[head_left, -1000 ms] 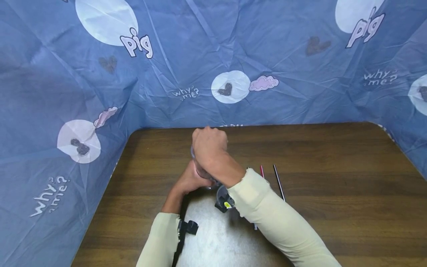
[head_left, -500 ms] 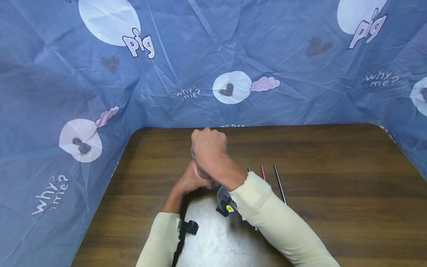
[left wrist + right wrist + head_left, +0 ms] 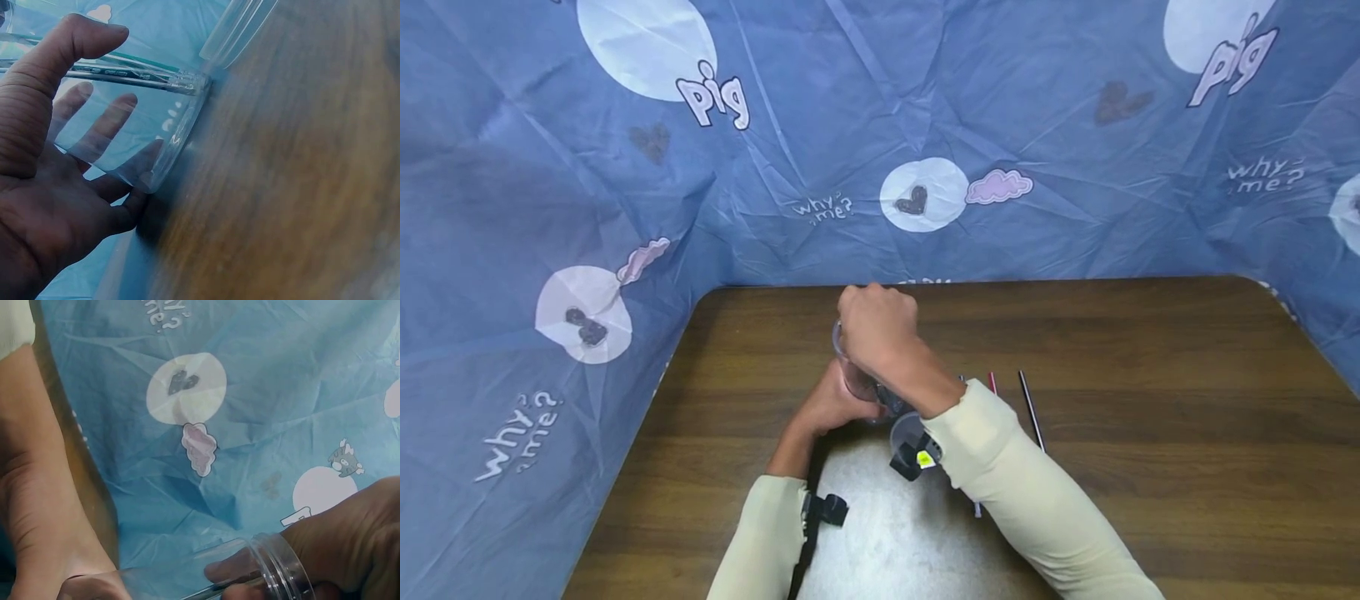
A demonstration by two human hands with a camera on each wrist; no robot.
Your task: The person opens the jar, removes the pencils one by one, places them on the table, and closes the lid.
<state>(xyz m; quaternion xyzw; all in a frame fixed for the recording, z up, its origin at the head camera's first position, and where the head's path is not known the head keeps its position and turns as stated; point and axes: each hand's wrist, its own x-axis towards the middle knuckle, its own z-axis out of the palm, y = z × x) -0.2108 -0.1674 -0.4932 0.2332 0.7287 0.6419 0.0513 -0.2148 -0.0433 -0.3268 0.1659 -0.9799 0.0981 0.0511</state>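
A clear plastic jar [image 3: 852, 372] stands tilted on the brown table [image 3: 1150, 375]. My left hand [image 3: 826, 408] wraps round its lower part; in the left wrist view its palm and fingers [image 3: 44, 200] show through the jar's wall [image 3: 131, 137]. My right hand [image 3: 877, 325] is curled over the jar's mouth. In the right wrist view its fingers [image 3: 350, 544] sit at the threaded rim [image 3: 281, 565]. A thin clear-barrelled pen [image 3: 125, 74] lies inside the jar, reaching its bottom; the right hand seems to pinch its upper end.
A red pen [image 3: 992, 383] and a black pen [image 3: 1028, 410] lie on the table just right of my right sleeve. A worn grey patch [image 3: 880, 542] marks the table near me. A blue printed sheet [image 3: 925, 125] walls the table at the back and both sides.
My right hand and forearm have shifted slightly to the right over the jar's mouth. The left hand keeps its hold on the jar.
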